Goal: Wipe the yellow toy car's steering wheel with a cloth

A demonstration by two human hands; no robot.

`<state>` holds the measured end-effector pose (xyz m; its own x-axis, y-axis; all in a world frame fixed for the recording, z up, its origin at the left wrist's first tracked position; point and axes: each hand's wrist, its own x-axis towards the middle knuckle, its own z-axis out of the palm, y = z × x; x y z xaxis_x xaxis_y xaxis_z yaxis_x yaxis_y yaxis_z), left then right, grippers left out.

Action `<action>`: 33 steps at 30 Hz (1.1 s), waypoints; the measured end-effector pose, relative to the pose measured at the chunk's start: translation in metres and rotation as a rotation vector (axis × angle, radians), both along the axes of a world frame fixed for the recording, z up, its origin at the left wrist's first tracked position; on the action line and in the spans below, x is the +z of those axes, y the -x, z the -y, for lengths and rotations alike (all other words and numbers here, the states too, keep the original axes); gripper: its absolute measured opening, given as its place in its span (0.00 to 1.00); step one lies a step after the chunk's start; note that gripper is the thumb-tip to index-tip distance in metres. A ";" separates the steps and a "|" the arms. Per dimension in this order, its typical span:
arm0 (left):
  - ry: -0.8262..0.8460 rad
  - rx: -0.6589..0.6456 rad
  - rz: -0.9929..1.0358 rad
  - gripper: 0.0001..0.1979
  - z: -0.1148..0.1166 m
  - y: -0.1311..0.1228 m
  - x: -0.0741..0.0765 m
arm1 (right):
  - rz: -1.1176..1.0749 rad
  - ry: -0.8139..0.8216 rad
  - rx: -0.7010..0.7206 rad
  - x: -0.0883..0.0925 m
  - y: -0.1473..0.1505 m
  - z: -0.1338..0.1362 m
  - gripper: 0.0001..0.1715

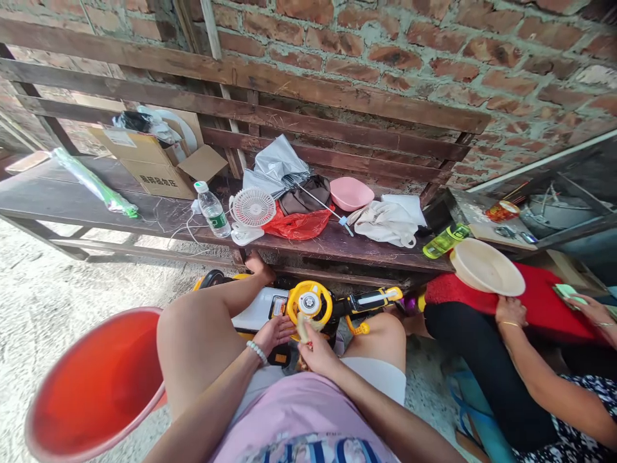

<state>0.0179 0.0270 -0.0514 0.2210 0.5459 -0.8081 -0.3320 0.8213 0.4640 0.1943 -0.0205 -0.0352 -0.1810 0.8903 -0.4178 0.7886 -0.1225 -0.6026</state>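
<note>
Pink shirt [299, 411] overhead, right fingers [311, 350] pinch a pale strip [303, 326] at a yellow toy wheel [313, 297], left fingers [282, 328] spread; a slack pinch could drop it.

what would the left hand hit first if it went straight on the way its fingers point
Most likely the round yellow plastic ring with a black and silver centre, up and to the right of the left hand. The fingertips look almost at it, though depth is hard to judge.

One head-worn view, facing forward and down, close above the person's lap [299, 411]
</note>
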 end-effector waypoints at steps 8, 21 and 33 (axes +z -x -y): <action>-0.058 0.010 -0.077 0.19 0.006 -0.007 -0.009 | 0.063 -0.351 0.060 0.062 -0.023 -0.017 0.36; -1.095 -0.437 -0.793 0.29 0.020 -0.010 -0.034 | 0.364 -0.364 -0.175 0.023 -0.145 -0.085 0.28; -1.158 -0.689 -0.881 0.36 0.024 0.002 -0.058 | 0.741 -0.232 -0.381 0.004 -0.247 -0.108 0.22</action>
